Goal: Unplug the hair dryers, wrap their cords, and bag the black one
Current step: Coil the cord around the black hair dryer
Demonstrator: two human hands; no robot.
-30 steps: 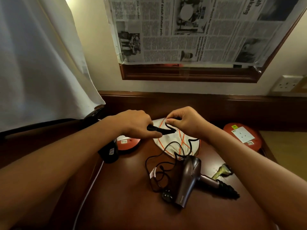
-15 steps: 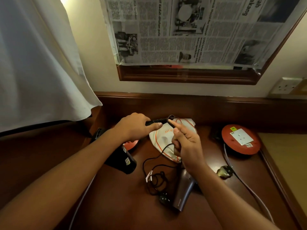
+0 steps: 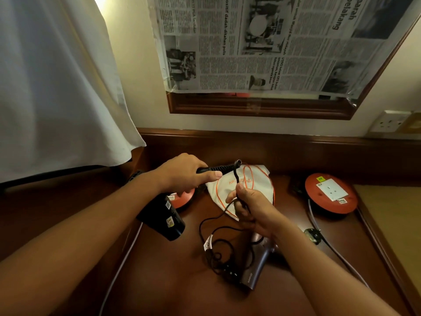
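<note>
- The black hair dryer (image 3: 160, 216) is held above the worktop (image 3: 173, 290), its barrel pointing down and toward the camera under the left forearm.
- The left hand (image 3: 184, 173) has its grip closed round the dryer's handle; the ribbed cord sleeve (image 3: 219, 167) sticks out past the thumb.
- The black cord (image 3: 235, 179) bends down from that sleeve into the right hand (image 3: 252, 209), which pinches it between thumb and fingers; the rest trails in loose loops (image 3: 216, 249) on the worktop.
- A white drawstring bag (image 3: 230, 185) with orange cord lies flat behind the hands.
- A second, grey-brown hair dryer (image 3: 255, 272) lies on the worktop under the right wrist.
- A red extension reel (image 3: 330, 192) sits to the right, another red reel (image 3: 182, 199) partly hidden at the left.
- On the wall: a newspaper-covered frame (image 3: 273, 46) and a socket (image 3: 390, 120).
</note>
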